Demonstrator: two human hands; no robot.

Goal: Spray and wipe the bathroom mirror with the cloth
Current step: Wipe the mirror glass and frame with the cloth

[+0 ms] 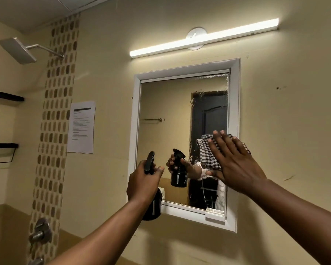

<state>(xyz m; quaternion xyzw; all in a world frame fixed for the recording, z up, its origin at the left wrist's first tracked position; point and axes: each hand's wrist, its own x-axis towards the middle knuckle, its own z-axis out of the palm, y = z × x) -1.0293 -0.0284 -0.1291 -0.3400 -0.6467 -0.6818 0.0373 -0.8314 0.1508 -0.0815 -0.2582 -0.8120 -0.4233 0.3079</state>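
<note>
A white-framed bathroom mirror [166,111] hangs on the beige wall. My right hand [235,161] lies flat, fingers spread, pressing a black-and-white checked cloth [208,155] against the mirror's lower right part. My left hand [143,180] grips a black spray bottle [151,203] by its neck and trigger, just in front of the mirror's lower left corner. Droplets and streaks show on the glass along the right side and near the top. The bottle and my hand are reflected in the glass.
A lit tube light [204,38] runs above the mirror. A printed sheet [81,127] is stuck to the wall at the left. Farther left are a mosaic tile strip [55,121], a square shower head [17,50], shower valves [40,232] and black shelves [4,146].
</note>
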